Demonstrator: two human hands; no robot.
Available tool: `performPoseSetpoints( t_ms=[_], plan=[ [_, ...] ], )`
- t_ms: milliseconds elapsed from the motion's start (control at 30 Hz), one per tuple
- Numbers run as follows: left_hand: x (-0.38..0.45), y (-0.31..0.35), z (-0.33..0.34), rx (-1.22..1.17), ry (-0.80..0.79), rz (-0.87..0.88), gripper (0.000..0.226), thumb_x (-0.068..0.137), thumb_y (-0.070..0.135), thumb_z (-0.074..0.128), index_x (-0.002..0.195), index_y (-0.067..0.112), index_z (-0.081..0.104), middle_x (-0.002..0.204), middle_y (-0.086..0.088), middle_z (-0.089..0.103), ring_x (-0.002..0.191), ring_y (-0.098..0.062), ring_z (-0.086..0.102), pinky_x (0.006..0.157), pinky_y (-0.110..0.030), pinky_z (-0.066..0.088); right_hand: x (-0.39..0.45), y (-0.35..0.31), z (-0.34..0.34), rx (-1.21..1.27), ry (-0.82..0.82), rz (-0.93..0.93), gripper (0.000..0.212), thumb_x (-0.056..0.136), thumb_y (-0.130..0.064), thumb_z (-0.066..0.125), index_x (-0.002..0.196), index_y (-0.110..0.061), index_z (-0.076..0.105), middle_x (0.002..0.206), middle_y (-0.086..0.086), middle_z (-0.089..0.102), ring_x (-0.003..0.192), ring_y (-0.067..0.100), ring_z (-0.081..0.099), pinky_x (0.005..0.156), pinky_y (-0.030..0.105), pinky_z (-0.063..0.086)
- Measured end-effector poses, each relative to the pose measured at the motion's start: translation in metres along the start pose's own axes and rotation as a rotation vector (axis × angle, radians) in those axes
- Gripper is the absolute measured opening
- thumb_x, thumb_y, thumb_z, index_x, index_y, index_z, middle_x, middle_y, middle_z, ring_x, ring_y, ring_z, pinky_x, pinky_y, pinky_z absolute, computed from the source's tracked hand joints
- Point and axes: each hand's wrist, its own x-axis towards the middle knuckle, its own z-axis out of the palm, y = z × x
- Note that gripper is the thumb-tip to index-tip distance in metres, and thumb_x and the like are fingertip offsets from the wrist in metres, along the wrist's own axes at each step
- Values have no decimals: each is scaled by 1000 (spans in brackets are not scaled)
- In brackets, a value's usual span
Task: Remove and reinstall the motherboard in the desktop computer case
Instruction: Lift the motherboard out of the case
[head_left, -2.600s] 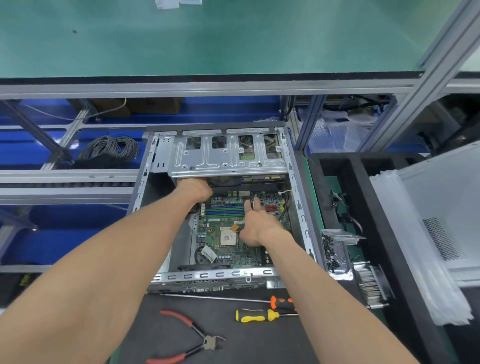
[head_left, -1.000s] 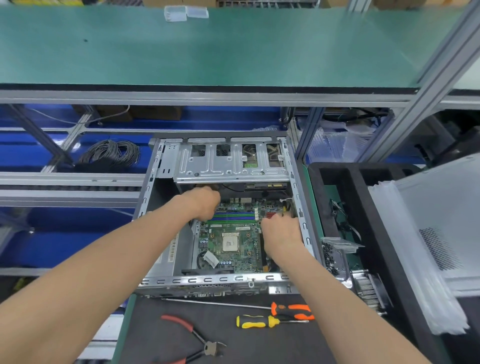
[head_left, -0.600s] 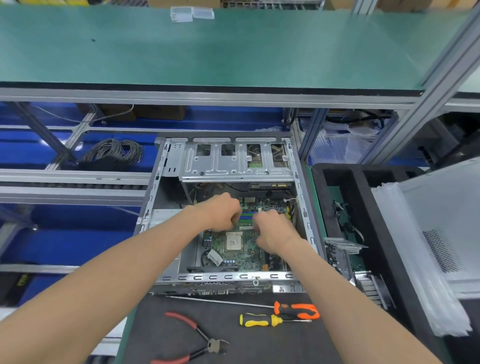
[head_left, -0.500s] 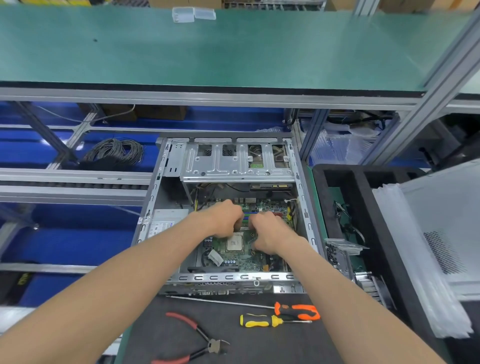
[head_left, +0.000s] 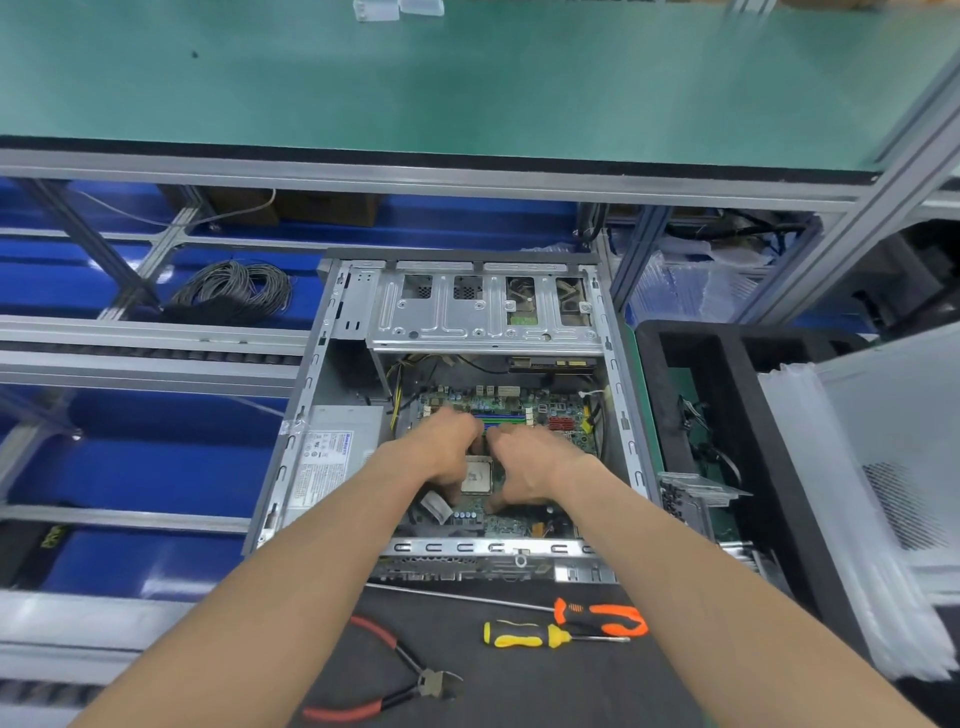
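Note:
The open desktop case (head_left: 305, 415) lies flat on the bench with its silver drive cage (head_left: 483, 312) at the far end. The green motherboard (head_left: 519, 406) sits on the case floor, right of the power supply (head_left: 332, 462). My left hand (head_left: 445, 453) and my right hand (head_left: 537, 467) are inside the case, close together. Their fingers curl down onto the board on either side of the square CPU socket (head_left: 478, 475), thumbs on the near side. The hands hide the board's middle.
On the black mat in front of the case lie red-handled cutters (head_left: 410, 675), a yellow screwdriver (head_left: 524, 635) and a long orange screwdriver (head_left: 602, 616). A black foam tray (head_left: 670, 374) with parts stands at the right, beside white panels (head_left: 857, 467). A cable coil (head_left: 234, 291) lies far left.
Both hands came in from the board's far and right edges to its middle. They now sit close together around the CPU socket.

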Motion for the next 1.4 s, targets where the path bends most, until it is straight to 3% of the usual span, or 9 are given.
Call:
performPoseSetpoints(
  t_ms=[100,367,500,633,800,967,1233,1400],
  plan=[
    [2,3,2,68,22,33,78,49,32,99,112,18,56,111,-5,62,102,-25,59,83,-34,51,2,-1,0,10,8,-7,80,75,-58,79,133,-12,48,125,9,59,111,34,59,94,45,52],
    [2,5,2,86,31,53,78,55,29,98,118,14,55,118,-7,62,110,-27,58,94,-40,52,5,2,3,71,33,11,76,76,-52,80,132,-9,49,125,10,58,108,31,59,89,40,51],
    [3,4,1,80,37,60,75,54,29,98,114,15,54,116,-7,62,107,-26,58,89,-38,52,6,2,4,85,33,19,74,75,-50,82,129,-9,51,124,10,58,107,31,59,88,38,49],
    [4,4,2,63,39,61,71,53,28,98,107,17,53,113,-6,61,103,-26,58,85,-37,53,7,2,5,86,37,27,69,75,-48,83,124,-9,54,120,10,59,90,24,50,79,34,46],
    [6,2,5,56,65,67,70,49,30,99,99,21,51,101,-2,59,94,-24,58,77,-36,52,6,1,5,105,33,37,69,75,-45,84,125,-9,54,122,10,59,106,30,59,88,38,51],
    [6,1,6,32,67,65,69,47,29,100,90,25,47,88,5,50,86,-22,55,67,-32,44,5,0,4,115,29,40,68,74,-46,84,122,-8,56,121,9,59,106,30,59,92,40,52],
    [6,1,5,47,64,67,66,47,28,99,86,25,46,81,7,48,85,-22,56,70,-34,50,4,2,2,203,54,67,45,67,-50,81,78,-22,47,77,-3,49,77,25,56,64,31,44],
    [4,2,3,68,53,59,66,49,27,99,92,22,49,81,6,48,83,-22,56,73,-37,55,-1,4,-4,308,111,66,31,73,-36,72,86,-8,70,83,8,65,76,29,64,67,40,58]
  ],
)
